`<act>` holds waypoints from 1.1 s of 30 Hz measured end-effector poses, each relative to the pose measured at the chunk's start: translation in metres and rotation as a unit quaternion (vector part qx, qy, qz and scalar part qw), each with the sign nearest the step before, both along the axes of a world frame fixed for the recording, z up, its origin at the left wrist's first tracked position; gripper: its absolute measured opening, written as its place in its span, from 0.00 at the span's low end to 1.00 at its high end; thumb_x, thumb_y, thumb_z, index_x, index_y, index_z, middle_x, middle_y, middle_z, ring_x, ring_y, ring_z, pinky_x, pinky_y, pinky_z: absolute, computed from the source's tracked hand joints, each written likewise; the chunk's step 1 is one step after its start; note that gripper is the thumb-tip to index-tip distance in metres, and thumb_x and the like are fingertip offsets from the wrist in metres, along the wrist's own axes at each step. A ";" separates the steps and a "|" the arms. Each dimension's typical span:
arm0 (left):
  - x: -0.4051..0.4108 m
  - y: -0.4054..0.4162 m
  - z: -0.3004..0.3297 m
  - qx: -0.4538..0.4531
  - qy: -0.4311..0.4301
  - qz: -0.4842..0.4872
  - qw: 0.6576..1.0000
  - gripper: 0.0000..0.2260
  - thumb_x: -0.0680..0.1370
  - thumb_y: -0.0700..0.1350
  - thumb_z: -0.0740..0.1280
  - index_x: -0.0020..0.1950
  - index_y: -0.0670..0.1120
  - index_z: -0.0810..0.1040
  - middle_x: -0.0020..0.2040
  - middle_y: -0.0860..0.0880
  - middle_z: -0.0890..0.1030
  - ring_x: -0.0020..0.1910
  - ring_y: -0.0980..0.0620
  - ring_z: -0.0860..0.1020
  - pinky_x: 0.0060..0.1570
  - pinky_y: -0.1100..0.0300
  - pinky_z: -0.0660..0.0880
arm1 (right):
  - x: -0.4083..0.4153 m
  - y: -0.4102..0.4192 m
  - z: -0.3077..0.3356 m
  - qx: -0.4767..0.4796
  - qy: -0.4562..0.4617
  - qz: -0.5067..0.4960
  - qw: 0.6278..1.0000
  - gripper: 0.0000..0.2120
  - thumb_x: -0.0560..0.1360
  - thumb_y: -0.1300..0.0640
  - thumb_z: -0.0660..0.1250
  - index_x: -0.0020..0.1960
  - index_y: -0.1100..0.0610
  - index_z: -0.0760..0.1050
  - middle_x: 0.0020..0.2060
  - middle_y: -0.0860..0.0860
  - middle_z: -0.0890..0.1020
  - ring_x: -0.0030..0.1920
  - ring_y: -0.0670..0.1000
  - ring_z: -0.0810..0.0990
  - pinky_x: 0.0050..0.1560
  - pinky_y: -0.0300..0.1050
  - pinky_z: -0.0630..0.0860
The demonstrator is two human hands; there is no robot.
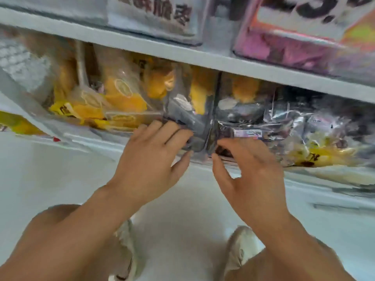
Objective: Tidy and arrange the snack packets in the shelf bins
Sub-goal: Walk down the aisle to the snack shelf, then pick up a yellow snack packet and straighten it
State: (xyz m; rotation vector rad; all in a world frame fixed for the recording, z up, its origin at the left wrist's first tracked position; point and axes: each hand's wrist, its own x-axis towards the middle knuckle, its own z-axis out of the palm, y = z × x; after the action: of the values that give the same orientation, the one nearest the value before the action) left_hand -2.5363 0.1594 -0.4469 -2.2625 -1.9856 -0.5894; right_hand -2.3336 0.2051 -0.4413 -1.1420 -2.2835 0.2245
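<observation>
Two clear shelf bins stand side by side on the lower shelf. The left bin [113, 136] holds yellow and orange snack packets [121, 96]. The right bin [334, 175] holds silvery and dark packets [288, 120]. My left hand [154, 155] grips the left bin's front right corner, fingers curled over its rim and thumb on its front. My right hand [247, 165] lies at the front left corner of the right bin, with its fingertips over the rim on a dark packet [225, 132]. The frame is blurred.
A white shelf board [182, 49] runs above the bins. It carries a clear bin with a black-lettered label [154, 15] and a pink and orange box [316, 37]. Another yellow packet [18, 124] shows at far left. Below are a pale floor and my shoes [241, 248].
</observation>
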 end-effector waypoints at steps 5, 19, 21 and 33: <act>-0.010 0.000 -0.023 0.090 0.031 -0.052 0.994 0.17 0.77 0.50 0.71 0.64 0.46 0.80 0.54 0.49 0.82 0.52 0.46 0.76 0.50 0.52 0.73 | -0.004 -0.010 -0.022 0.097 -0.040 -0.030 0.994 0.13 0.70 0.56 0.77 0.53 0.57 0.82 0.41 0.53 0.85 0.42 0.57 0.83 0.43 0.48 0.79; 0.011 -0.002 0.003 -0.110 0.035 0.088 0.989 0.09 0.82 0.51 0.65 0.51 0.50 0.67 0.48 0.47 0.77 0.47 0.43 0.77 0.40 0.54 0.69 | -0.025 -0.002 0.009 -0.006 -0.311 -0.066 0.948 0.10 0.72 0.65 0.68 0.43 0.52 0.71 0.30 0.49 0.67 0.40 0.59 0.78 0.38 0.47 0.69; 0.008 0.003 0.004 -0.135 0.032 0.078 0.987 0.08 0.81 0.50 0.66 0.55 0.50 0.69 0.48 0.47 0.77 0.48 0.42 0.77 0.41 0.53 0.70 | -0.028 0.003 0.008 0.006 -0.330 -0.056 0.942 0.11 0.72 0.66 0.67 0.40 0.53 0.68 0.29 0.49 0.66 0.37 0.58 0.75 0.38 0.46 0.69; -0.011 0.007 0.003 -0.128 0.007 0.025 0.991 0.06 0.80 0.52 0.69 0.53 0.53 0.82 0.48 0.50 0.82 0.49 0.47 0.79 0.41 0.56 0.71 | -0.050 -0.017 0.018 0.145 -0.217 -0.039 0.965 0.18 0.58 0.58 0.83 0.39 0.52 0.75 0.34 0.48 0.75 0.34 0.53 0.73 0.33 0.44 0.65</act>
State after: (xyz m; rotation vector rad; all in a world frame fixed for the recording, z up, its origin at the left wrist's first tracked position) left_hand -2.5477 0.1666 -0.4437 -2.3365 -2.2167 -0.3282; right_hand -2.3832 0.1885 -0.4237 -1.2091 -2.5245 -0.4188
